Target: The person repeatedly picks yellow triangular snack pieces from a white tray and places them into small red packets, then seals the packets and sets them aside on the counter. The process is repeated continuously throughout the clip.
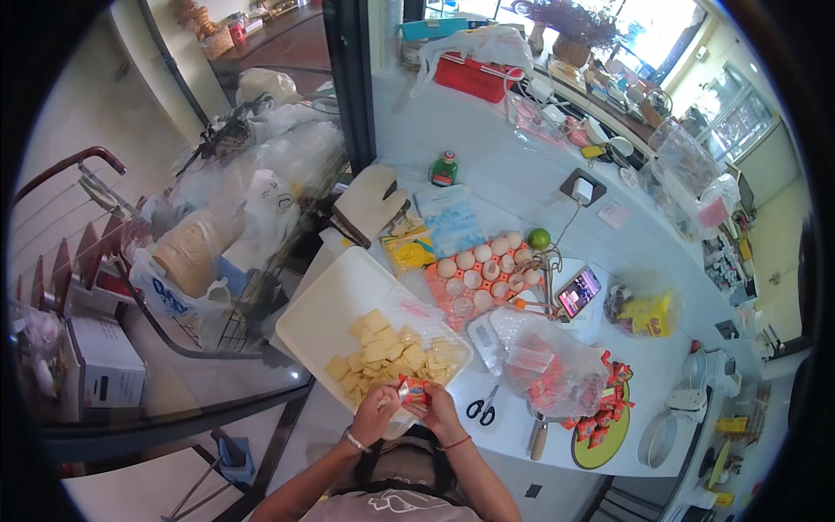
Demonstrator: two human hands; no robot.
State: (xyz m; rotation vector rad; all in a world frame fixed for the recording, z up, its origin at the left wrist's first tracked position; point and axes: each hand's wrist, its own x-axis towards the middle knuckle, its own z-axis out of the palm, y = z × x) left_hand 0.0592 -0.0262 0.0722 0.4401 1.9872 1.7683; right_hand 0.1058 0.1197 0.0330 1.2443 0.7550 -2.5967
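Between my two hands is a small red food packet (415, 390), held over the near edge of a white plastic tub (319, 303). My left hand (377, 410) pinches the packet's left end. The fingers of my right hand (441, 411) are closed around its other side. In the tub lies a heap of square yellow crackers (385, 349), and clear plastic film covers part of its right side. To the right of my hands, black-handled scissors (483, 408) lie on the white table. More red packets (597, 427) rest on a green round board (607, 450).
A clear plastic bag (554, 365) with red contents sits right of the tub. Behind it stand a tray of eggs and eggshells (483, 267), a lit phone (579, 291) and a green lime (539, 239). An oven mitt (372, 202) lies at the back. A wire cart (254, 307) holds plastic bags.
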